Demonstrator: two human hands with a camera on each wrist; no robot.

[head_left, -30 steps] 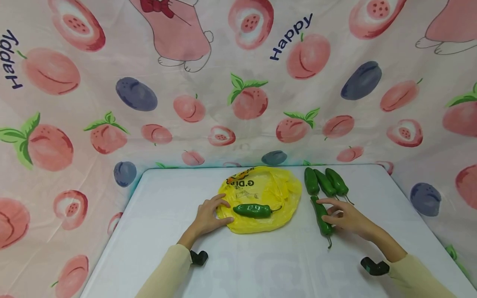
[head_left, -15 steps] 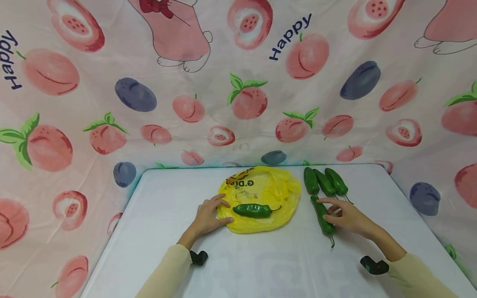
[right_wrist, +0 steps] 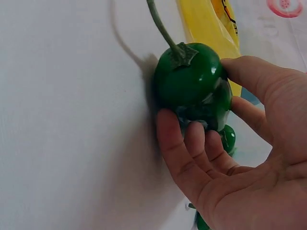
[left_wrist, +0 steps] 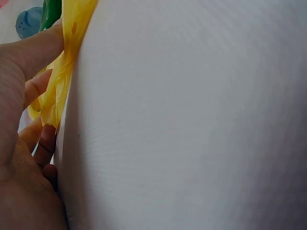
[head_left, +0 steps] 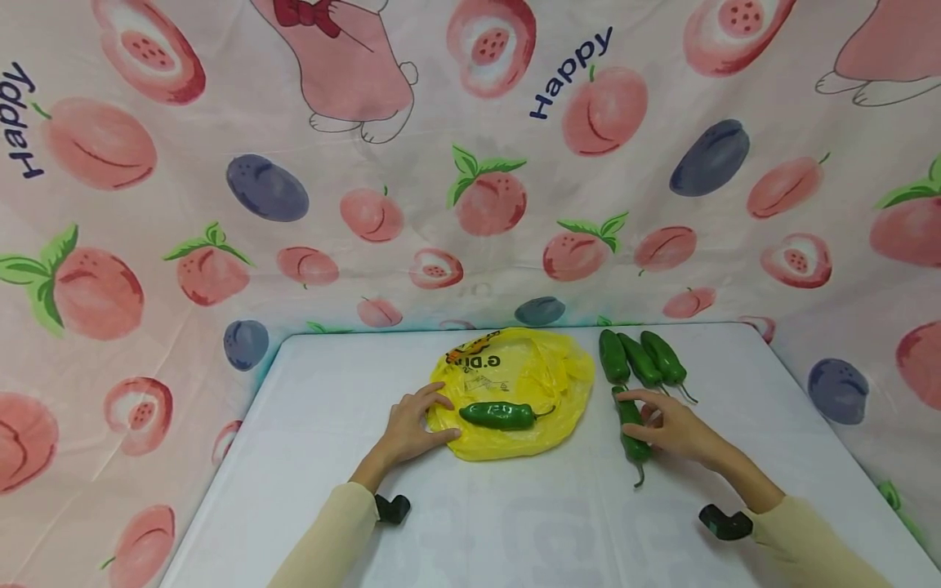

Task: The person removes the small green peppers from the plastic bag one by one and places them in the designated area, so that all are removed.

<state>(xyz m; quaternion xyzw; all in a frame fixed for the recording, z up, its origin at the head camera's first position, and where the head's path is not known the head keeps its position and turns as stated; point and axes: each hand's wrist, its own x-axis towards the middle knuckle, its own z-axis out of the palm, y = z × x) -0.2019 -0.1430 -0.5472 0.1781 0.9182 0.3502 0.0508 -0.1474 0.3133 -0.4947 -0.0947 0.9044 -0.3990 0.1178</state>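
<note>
A crumpled yellow plastic bag (head_left: 537,441) lies flat in the middle of the table, with one long green pepper (head_left: 500,416) on top of it. My left hand (head_left: 412,420) holds the bag's left edge; the left wrist view shows the bag's folds (left_wrist: 72,52) among thumb and fingers. To the right of the bag, my right hand (head_left: 676,425) grips another green pepper (head_left: 634,445), its stem pointing towards me. In the right wrist view, thumb and fingers curl round this pepper (right_wrist: 187,79); the fingers partly cover its underside.
Three more green peppers (head_left: 642,359) lie together at the table's back right, just beyond the gripped one. White cloth covers the table (head_left: 515,523). A fruit-patterned curtain (head_left: 412,163) hangs behind and at both sides.
My right hand has shifted slightly left with the pepper, its stem end swinging left towards the bag. The left hand, the bag and the pepper on it stay put.
</note>
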